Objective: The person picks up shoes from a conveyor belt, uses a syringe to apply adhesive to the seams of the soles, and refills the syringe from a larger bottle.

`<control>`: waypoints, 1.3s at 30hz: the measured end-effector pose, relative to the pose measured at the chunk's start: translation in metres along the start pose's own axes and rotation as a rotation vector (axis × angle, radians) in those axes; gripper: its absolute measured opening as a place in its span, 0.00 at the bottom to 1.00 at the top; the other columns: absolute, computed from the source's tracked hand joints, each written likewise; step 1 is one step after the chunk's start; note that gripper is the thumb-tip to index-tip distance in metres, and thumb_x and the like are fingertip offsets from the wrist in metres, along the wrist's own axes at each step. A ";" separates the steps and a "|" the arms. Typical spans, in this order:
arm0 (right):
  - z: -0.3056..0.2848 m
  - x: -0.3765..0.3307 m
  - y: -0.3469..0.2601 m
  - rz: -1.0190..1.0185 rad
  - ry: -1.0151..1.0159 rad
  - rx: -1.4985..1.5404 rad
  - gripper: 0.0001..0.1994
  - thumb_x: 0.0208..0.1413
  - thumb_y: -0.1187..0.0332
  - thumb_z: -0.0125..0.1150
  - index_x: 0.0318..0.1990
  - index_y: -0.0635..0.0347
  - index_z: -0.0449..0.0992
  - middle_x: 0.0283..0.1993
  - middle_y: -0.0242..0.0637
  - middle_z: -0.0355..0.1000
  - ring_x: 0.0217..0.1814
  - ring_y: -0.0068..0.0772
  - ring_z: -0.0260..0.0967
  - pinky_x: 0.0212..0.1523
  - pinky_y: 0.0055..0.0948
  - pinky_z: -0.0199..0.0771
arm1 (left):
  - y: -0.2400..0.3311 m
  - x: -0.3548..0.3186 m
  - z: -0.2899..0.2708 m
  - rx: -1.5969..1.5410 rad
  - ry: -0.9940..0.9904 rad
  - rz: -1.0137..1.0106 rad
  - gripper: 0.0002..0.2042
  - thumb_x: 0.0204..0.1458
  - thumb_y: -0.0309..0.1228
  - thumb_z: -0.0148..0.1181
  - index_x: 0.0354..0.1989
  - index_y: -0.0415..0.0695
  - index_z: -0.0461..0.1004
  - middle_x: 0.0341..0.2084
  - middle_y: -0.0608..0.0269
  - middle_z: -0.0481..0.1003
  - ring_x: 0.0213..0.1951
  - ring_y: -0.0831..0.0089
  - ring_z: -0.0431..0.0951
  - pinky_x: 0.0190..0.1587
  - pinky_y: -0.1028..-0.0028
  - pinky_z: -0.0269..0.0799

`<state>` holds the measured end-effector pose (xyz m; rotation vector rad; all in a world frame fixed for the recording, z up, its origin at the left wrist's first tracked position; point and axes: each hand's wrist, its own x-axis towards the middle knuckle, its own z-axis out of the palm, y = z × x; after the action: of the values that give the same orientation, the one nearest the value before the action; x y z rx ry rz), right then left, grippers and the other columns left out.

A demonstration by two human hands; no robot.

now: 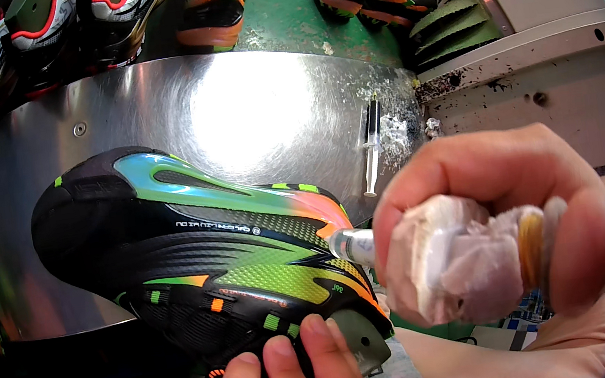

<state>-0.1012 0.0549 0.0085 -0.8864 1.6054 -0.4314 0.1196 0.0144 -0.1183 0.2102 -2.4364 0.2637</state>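
Observation:
A black, green and orange sports shoe (247,234) lies on its side over the metal table's near edge, toe to the left. A dark green shoe last (362,342) fills its opening. My left hand (296,373) grips the shoe by its lace side, fingertips pressed on the upper; the thumb is hidden. My right hand (505,216) is closed around a slim tool (356,247) with a clear, shiny front end. Its back end is wrapped in whitish cloth and bound with a yellowish band. The tool's tip meets the orange sole edge near the heel.
A syringe (373,145) with dark contents lies on the metal table (131,104), beside white crumbs. Beyond stand white-and-red shoes (116,22) and green-orange shoes (214,9) on a green surface. A pale machine housing (532,74) with green flaps (456,23) borders the right.

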 end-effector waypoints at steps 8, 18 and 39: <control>-0.037 -0.010 0.083 -0.265 -0.172 0.360 0.51 0.44 0.25 0.45 0.55 0.74 0.62 0.45 0.38 0.71 0.45 0.23 0.68 0.45 0.24 0.69 | 0.016 0.027 -0.015 -0.092 -0.273 -0.172 0.10 0.48 0.30 0.61 0.36 0.38 0.74 0.36 0.55 0.76 0.37 0.59 0.73 0.36 0.57 0.75; -0.040 0.021 0.161 -0.427 -0.189 0.873 0.50 0.47 0.27 0.45 0.56 0.74 0.60 0.41 0.37 0.67 0.32 0.15 0.61 0.33 0.16 0.62 | -0.025 0.095 0.001 -0.170 -0.480 -0.152 0.14 0.49 0.32 0.58 0.44 0.45 0.71 0.39 0.49 0.76 0.39 0.48 0.78 0.42 0.56 0.76; -0.067 0.029 0.188 -0.697 0.074 1.000 0.43 0.52 0.33 0.52 0.58 0.70 0.61 0.46 0.37 0.69 0.46 0.23 0.67 0.48 0.23 0.67 | -0.063 0.172 0.044 -0.357 -0.543 -0.805 0.26 0.41 0.26 0.63 0.53 0.31 0.70 0.34 0.52 0.79 0.33 0.68 0.79 0.41 0.74 0.72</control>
<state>-0.2227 0.1410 -0.1273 -0.5960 0.8749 -1.5949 -0.0244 -0.0718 -0.0329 1.1768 -2.6126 -0.6537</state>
